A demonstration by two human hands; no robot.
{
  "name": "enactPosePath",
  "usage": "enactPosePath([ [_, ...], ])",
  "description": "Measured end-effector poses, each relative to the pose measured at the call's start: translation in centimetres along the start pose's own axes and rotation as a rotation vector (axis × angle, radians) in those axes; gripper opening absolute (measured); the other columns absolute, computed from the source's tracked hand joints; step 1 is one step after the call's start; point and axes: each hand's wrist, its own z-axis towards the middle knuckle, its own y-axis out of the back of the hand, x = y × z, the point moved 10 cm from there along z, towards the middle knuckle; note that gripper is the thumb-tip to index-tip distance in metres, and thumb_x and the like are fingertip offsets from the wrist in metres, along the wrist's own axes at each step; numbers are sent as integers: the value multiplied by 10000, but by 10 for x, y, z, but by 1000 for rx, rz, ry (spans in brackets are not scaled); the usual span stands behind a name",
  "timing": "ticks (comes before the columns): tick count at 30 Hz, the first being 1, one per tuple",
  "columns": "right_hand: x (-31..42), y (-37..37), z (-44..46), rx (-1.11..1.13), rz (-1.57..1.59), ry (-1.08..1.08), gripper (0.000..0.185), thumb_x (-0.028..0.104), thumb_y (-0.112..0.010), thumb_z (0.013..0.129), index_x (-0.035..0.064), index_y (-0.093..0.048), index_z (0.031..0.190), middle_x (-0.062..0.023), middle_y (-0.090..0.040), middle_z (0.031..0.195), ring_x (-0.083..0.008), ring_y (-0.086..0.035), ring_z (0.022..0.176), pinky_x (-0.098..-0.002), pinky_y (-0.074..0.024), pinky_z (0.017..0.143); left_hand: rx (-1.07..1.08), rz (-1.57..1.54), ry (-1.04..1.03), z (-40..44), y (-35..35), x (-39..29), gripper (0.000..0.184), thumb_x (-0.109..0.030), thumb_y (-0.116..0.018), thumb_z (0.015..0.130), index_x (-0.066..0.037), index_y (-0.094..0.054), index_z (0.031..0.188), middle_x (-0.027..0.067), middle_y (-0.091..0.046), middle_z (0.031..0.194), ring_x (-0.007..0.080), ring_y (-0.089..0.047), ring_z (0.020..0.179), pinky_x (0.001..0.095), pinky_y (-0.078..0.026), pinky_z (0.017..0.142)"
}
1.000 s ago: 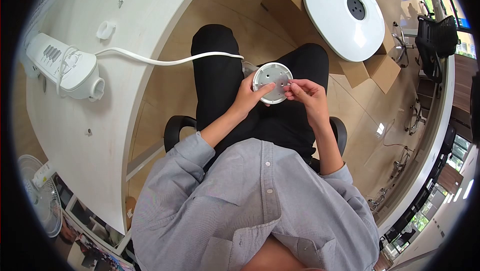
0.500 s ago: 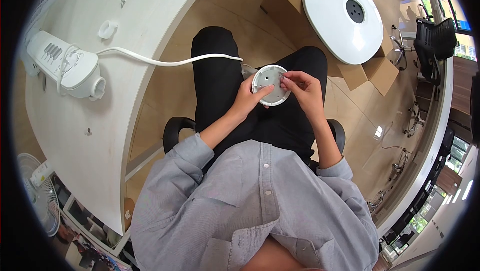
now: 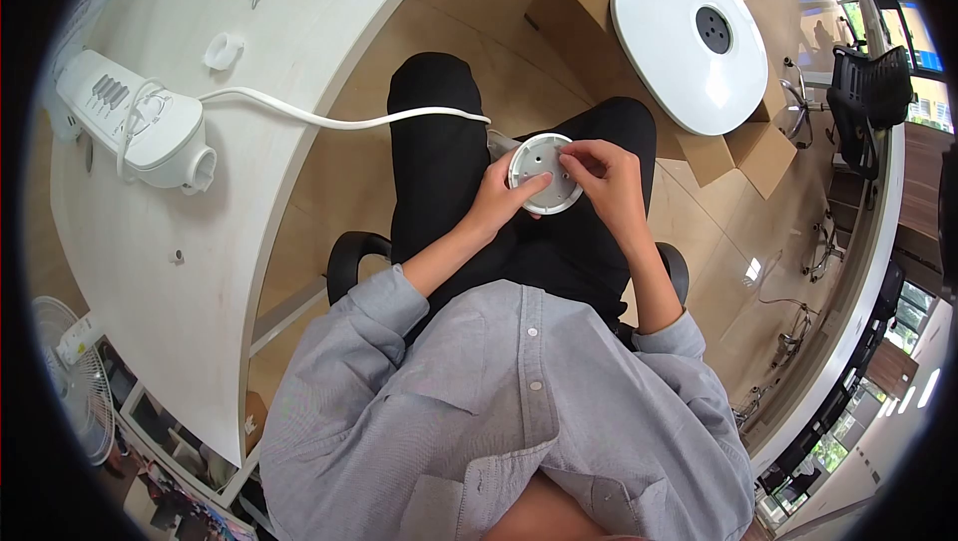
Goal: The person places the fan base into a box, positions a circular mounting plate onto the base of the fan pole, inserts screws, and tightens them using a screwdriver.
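A round white disc-shaped part [image 3: 542,194] with small holes faces up above the lap. My left hand [image 3: 496,197] grips it from the left, thumb lying on its face. On its upper right side, my right hand [image 3: 606,174] pinches at the surface, and whatever sits between the fingertips is too small to make out. A white cable [image 3: 329,123] runs from a white control unit [image 3: 145,127] on the table to just behind the disc.
The white table [image 3: 200,341] at the left bears a white ring [image 3: 223,50], a screw [image 3: 255,0] and a small part [image 3: 178,257]. A glossy white base [image 3: 679,52] rests on an open cardboard box [image 3: 760,157]. A fan [image 3: 75,381] stands lower left.
My right hand has shifted from the disc's right edge up and inward onto its upper right face. The disc tilts slightly differently. The whole view has shifted a little.
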Motion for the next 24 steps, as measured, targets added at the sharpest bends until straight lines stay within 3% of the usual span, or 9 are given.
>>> enactPosePath([
  [8,2,5,-3,-17,-100,5,152,34,-735,840,11,-772,986,-98,-679,775,-152,-628,659,-272,-490,605,14,-5,7,1,1,4,437,-185,-738,897,-3,-592,1267,87,-686,1037,140,-698,818,253,-581,519],
  [24,2,5,-7,-56,-60,94,200,16,-743,827,25,-775,1024,-91,-707,840,-159,-646,705,-269,-505,645,-6,1,1,-1,0,-1,380,-170,-726,912,-2,-599,1229,94,-698,999,150,-702,761,263,-569,526],
])
